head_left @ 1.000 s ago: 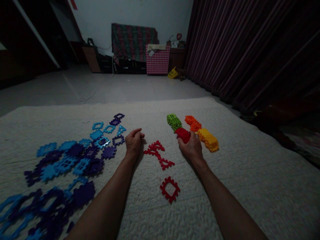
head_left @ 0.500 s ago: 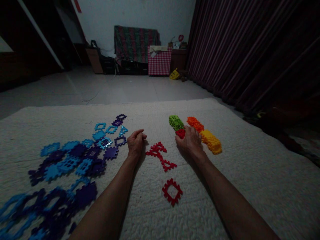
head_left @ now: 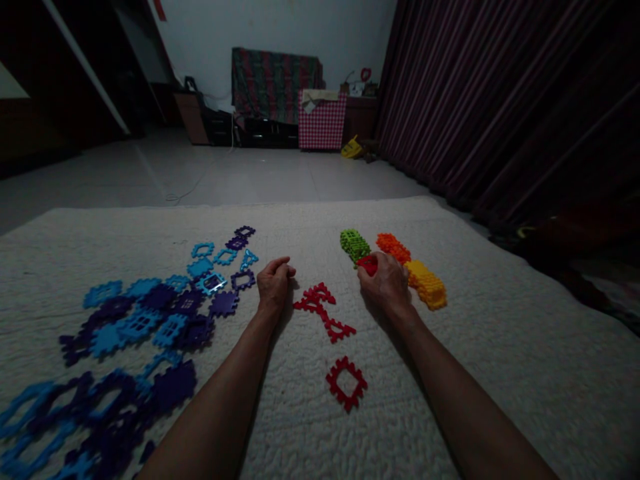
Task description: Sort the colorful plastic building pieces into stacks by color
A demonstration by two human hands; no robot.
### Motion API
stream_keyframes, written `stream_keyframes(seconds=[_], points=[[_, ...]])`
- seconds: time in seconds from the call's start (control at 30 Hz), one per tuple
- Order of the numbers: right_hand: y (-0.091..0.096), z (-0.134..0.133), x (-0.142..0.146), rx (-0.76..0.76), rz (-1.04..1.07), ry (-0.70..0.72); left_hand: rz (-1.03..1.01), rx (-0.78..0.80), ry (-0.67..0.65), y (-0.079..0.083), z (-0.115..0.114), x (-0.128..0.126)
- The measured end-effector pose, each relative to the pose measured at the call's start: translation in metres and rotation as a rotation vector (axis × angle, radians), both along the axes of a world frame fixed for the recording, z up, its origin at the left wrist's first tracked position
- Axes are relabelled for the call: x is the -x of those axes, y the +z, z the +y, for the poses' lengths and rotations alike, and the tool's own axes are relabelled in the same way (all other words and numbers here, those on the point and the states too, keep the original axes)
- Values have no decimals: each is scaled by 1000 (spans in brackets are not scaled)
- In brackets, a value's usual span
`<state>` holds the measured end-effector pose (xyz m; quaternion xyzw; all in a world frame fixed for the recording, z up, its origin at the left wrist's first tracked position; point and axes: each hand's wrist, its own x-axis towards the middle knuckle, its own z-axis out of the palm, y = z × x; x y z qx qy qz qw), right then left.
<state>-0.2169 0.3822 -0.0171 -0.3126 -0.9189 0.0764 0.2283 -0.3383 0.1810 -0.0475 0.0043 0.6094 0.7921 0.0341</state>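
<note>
My right hand [head_left: 386, 285] is closed over a stack of red interlocking tiles [head_left: 369, 264], only its far end showing, on a white quilted mat [head_left: 500, 347]. The stack sits between a green stack [head_left: 353, 244] and an orange stack [head_left: 393, 247], with a yellow stack [head_left: 426, 284] at the hand's right. My left hand [head_left: 274, 285] rests on the mat as a loose fist, nothing visible in it. Between the hands lie loose red tiles [head_left: 323, 311], and one red square tile [head_left: 347, 383] lies nearer to me.
Several blue and purple tiles [head_left: 145, 327] are spread over the mat's left side. Dark curtains [head_left: 500, 100] hang at the right. Beyond the mat is grey floor with a cable [head_left: 183, 193], a red checked box [head_left: 321, 120] and furniture at the far wall.
My right hand has closed further over the red stack, so less of it shows. The left hand has stayed in place. The view has shifted slightly.
</note>
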Motion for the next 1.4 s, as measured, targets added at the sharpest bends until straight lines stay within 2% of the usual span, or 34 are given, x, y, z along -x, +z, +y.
stream_keyframes(seconds=[0.2, 0.57, 0.8, 1.4], points=[[-9, 0, -10, -4, 49, -19, 12, 7, 1, -3, 0, 1], [-22, 5, -10, 31, 143, -11, 19, 6, -7, -5, 0, 2], [-24, 4, -13, 44, 218, -11, 22, 16, -7, -4, -1, 2], [-21, 1, -17, 68, 148, -43, 12, 6, 0, 1, 0, -1]])
